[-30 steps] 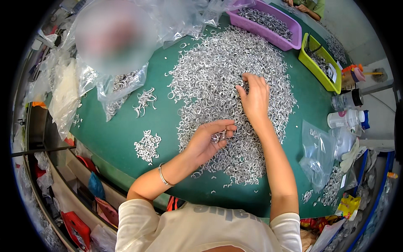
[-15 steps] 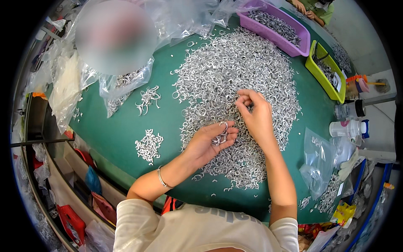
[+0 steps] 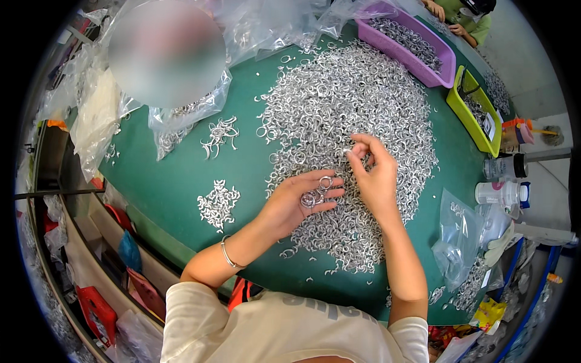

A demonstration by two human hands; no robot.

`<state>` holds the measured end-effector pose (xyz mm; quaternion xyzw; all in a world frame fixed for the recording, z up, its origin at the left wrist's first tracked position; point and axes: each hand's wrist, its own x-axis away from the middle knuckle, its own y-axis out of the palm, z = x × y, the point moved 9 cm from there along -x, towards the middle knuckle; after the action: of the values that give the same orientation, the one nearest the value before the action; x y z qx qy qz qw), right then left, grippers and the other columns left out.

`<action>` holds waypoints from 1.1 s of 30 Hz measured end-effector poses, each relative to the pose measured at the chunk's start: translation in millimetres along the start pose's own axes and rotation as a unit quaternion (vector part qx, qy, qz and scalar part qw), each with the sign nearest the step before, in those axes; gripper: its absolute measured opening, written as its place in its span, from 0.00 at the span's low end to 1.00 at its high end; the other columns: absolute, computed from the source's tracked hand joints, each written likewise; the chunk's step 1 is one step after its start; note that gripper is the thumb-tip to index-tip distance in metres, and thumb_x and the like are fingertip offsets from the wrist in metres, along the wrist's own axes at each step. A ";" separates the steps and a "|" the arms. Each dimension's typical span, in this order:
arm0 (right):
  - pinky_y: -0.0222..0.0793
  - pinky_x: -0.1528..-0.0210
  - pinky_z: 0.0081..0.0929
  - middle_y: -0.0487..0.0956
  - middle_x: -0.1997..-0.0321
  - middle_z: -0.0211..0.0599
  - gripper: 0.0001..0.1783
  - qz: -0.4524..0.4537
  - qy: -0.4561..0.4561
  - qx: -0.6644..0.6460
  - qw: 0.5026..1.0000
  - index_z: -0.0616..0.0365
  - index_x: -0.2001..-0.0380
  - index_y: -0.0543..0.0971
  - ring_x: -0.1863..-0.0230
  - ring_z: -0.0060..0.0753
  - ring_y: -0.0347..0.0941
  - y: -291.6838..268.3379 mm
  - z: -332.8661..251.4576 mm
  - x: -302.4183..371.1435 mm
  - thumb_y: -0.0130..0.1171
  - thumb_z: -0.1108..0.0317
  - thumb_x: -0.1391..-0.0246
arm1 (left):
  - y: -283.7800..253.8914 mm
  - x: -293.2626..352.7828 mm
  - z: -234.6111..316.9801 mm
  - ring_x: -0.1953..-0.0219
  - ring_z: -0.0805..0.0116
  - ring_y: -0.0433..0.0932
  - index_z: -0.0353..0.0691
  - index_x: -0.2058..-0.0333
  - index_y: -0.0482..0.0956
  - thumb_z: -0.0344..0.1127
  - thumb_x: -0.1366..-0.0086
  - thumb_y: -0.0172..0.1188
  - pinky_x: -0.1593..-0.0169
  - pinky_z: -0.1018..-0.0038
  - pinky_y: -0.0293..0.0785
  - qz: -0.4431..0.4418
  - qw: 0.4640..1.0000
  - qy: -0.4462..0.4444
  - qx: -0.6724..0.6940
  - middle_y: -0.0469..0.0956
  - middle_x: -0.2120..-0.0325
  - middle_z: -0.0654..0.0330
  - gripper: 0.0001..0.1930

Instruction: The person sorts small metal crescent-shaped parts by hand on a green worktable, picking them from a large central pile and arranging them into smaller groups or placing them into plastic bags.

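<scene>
My left hand (image 3: 289,201) is palm up over the near part of a big heap of small silvery metal rings (image 3: 351,91). A few larger metal rings (image 3: 311,198) rest on its palm and spread fingers. Just to the right, my right hand (image 3: 376,175) hovers above the heap, thumb and forefinger pinched on a small silvery metal piece (image 3: 347,152). Its exact shape is too small to make out. Left of the heap lie a small pile of curved metal pieces (image 3: 218,204) and, farther off, a cluster of larger open rings (image 3: 219,136).
Beyond the heap stand a purple basin (image 3: 393,55) and a lime-green basket (image 3: 469,125), both holding metal pieces. Plastic bags (image 3: 177,124) lie at the far left. Bottles (image 3: 499,193) and a clear bag (image 3: 455,242) line the right edge. Another person's hands (image 3: 458,29) show at far right.
My left hand has opened flatter, so the rings on it show more fully. My right thumb and forefinger now have a small piece between them. The whole view has shifted slightly.
</scene>
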<state>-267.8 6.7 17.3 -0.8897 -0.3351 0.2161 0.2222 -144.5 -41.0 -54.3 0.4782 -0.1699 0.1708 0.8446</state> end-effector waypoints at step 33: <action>0.68 0.75 0.24 0.74 0.69 0.37 0.09 -0.127 0.045 -0.005 0.991 0.64 0.69 0.76 0.73 0.30 0.72 18.4 -11.8 40.0 0.57 0.82 0.57 | 10.2 15.4 7.7 0.55 0.67 0.72 0.36 0.40 0.53 0.20 0.42 0.45 0.58 0.73 0.75 -0.080 0.974 0.071 -0.200 0.64 0.46 0.51 0.29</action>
<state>-225.0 19.0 7.5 -0.8498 -0.4366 0.1441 0.2579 -136.4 -40.8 -36.0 0.2982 -0.1017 0.0991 0.9439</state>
